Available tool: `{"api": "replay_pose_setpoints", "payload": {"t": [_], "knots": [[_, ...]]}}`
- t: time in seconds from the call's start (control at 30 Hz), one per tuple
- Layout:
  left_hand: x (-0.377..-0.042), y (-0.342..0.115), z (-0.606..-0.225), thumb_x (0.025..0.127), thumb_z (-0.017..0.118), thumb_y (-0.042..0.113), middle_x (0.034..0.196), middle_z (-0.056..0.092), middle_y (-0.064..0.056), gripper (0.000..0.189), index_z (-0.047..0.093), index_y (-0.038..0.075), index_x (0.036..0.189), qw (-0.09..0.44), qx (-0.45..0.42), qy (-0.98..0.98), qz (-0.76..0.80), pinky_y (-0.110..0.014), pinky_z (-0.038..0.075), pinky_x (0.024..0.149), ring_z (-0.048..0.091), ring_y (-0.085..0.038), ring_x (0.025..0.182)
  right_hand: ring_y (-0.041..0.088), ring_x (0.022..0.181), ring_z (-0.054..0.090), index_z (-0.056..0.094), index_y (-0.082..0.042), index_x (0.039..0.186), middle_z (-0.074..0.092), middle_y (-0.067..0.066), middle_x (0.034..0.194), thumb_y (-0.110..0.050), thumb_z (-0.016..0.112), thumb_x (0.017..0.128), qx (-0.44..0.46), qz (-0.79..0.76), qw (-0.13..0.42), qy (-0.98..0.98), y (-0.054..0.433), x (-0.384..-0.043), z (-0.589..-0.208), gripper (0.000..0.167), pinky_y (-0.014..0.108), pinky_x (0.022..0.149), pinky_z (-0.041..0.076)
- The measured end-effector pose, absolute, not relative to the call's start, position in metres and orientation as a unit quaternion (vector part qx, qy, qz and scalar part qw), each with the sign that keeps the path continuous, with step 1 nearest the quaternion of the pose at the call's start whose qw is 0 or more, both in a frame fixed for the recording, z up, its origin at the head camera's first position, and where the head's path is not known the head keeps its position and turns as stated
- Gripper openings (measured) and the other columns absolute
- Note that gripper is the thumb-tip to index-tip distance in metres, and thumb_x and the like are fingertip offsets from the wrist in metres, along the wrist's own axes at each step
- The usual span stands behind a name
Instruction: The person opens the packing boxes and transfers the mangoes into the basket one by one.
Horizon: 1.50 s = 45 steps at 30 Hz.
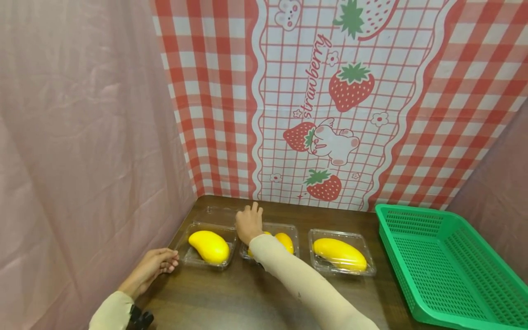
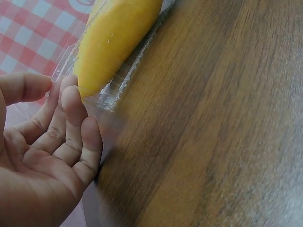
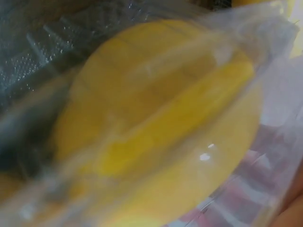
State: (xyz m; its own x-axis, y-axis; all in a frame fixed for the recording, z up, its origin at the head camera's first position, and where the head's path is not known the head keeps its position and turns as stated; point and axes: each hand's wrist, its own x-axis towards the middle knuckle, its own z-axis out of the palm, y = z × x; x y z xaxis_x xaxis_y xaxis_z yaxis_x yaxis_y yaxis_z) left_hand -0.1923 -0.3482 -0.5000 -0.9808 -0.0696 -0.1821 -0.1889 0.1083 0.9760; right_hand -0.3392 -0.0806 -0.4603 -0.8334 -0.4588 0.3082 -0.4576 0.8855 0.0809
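On the left of the table a clear plastic container [image 1: 206, 265] holds a yellow mango [image 1: 210, 246], its clear lid [image 1: 216, 214] standing back behind it. My left hand [image 1: 158, 263] is at that container's left side. In the left wrist view its thumb [image 2: 28, 87] and index finger pinch the thin clear edge, the other fingers loosely bent. My right hand [image 1: 249, 223] is at the right end of the lid, fingers pointing away; I cannot tell whether it grips the plastic. A mango [image 3: 165, 118] shows blurred through clear plastic in the right wrist view.
Partly behind the right forearm is a middle clear container [image 1: 294, 233] with yellow fruit [image 1: 284, 241]. To its right, another clear container [image 1: 371, 268] holds a mango [image 1: 340, 254]. A green plastic basket [image 1: 412, 293] stands at the right. Pink and checked cloths surround the table.
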Motion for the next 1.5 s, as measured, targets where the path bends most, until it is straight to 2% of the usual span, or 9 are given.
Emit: {"api": "replay_pose_setpoints", "payload": {"t": [0.2,0.4,0.67,0.83,0.9,1.13,1.3,1.4,1.5], "knots": [[-0.192,-0.348,-0.502,0.104,0.055,0.012,0.086,0.067,-0.006,0.027,0.063,-0.013,0.108,0.042,-0.097,0.742,0.662,-0.026,0.055,0.069,0.062,-0.013,0.073,0.029,0.098,0.047,0.076,-0.016,0.083,0.067,0.006,0.1,-0.039,0.072,0.097,0.258,0.036,0.151,-0.954,-0.085,-0.335,-0.46,0.027,0.044,0.083,0.037],[-0.191,-0.35,-0.503,0.104,0.056,0.015,0.083,0.066,-0.005,0.028,0.064,-0.012,0.106,0.041,-0.099,0.743,0.661,-0.026,0.054,0.068,0.061,-0.014,0.071,0.027,0.091,0.046,0.072,-0.013,0.091,0.063,0.008,0.1,-0.043,0.068,0.099,0.287,0.099,0.129,-0.944,-0.092,-0.322,-0.456,0.031,0.039,0.079,0.033],[-0.19,-0.352,-0.503,0.104,0.056,0.017,0.084,0.066,-0.005,0.031,0.063,-0.013,0.108,0.049,-0.093,0.747,0.656,-0.027,0.054,0.069,0.061,-0.014,0.072,0.03,0.106,0.058,0.068,-0.011,0.109,0.067,0.01,0.113,-0.057,0.065,0.097,0.328,0.094,0.08,-0.937,-0.103,-0.301,-0.448,0.047,0.046,0.094,0.045],[-0.19,-0.352,-0.502,0.105,0.056,0.018,0.085,0.067,-0.005,0.03,0.064,-0.011,0.107,0.056,-0.089,0.748,0.655,-0.027,0.055,0.07,0.061,-0.015,0.074,0.026,0.103,0.059,0.069,-0.007,0.119,0.068,0.009,0.115,-0.067,0.062,0.093,0.344,0.063,0.056,-0.935,-0.109,-0.288,-0.446,0.065,0.042,0.092,0.046],[-0.189,-0.352,-0.502,0.105,0.056,0.018,0.086,0.067,-0.006,0.03,0.064,-0.011,0.107,0.058,-0.085,0.748,0.656,-0.027,0.055,0.07,0.062,-0.015,0.074,0.025,0.097,0.058,0.071,-0.007,0.115,0.069,0.008,0.11,-0.069,0.062,0.092,0.351,0.047,0.054,-0.934,-0.11,-0.285,-0.448,0.068,0.039,0.088,0.046],[-0.191,-0.351,-0.502,0.105,0.056,0.019,0.088,0.067,-0.007,0.03,0.065,-0.01,0.106,0.062,-0.074,0.752,0.652,-0.027,0.055,0.071,0.062,-0.015,0.075,0.023,0.082,0.055,0.065,-0.012,0.079,0.064,0.004,0.086,-0.07,0.066,0.088,0.368,0.005,0.054,-0.928,-0.116,-0.28,-0.457,0.059,0.038,0.08,0.047],[-0.192,-0.35,-0.502,0.105,0.056,0.019,0.088,0.067,-0.006,0.03,0.065,-0.009,0.105,0.062,-0.074,0.751,0.653,-0.027,0.055,0.07,0.061,-0.014,0.075,0.02,0.075,0.057,0.06,-0.014,0.066,0.057,0.001,0.071,-0.069,0.07,0.086,0.383,0.005,0.071,-0.921,-0.117,-0.281,-0.462,0.059,0.038,0.078,0.051],[-0.193,-0.35,-0.502,0.106,0.056,0.019,0.088,0.067,-0.006,0.03,0.064,-0.01,0.106,0.063,-0.071,0.751,0.653,-0.027,0.055,0.07,0.061,-0.014,0.074,0.017,0.068,0.051,0.056,-0.015,0.06,0.048,-0.002,0.062,-0.066,0.074,0.085,0.39,0.022,0.057,-0.919,-0.117,-0.281,-0.462,0.06,0.037,0.078,0.051],[-0.192,-0.35,-0.501,0.105,0.056,0.019,0.087,0.067,-0.006,0.03,0.064,-0.01,0.106,0.066,-0.069,0.753,0.651,-0.027,0.055,0.07,0.061,-0.014,0.074,0.015,0.064,0.044,0.052,-0.015,0.057,0.041,-0.003,0.058,-0.063,0.078,0.083,0.385,0.048,0.034,-0.921,-0.116,-0.28,-0.459,0.06,0.033,0.068,0.049]]}}
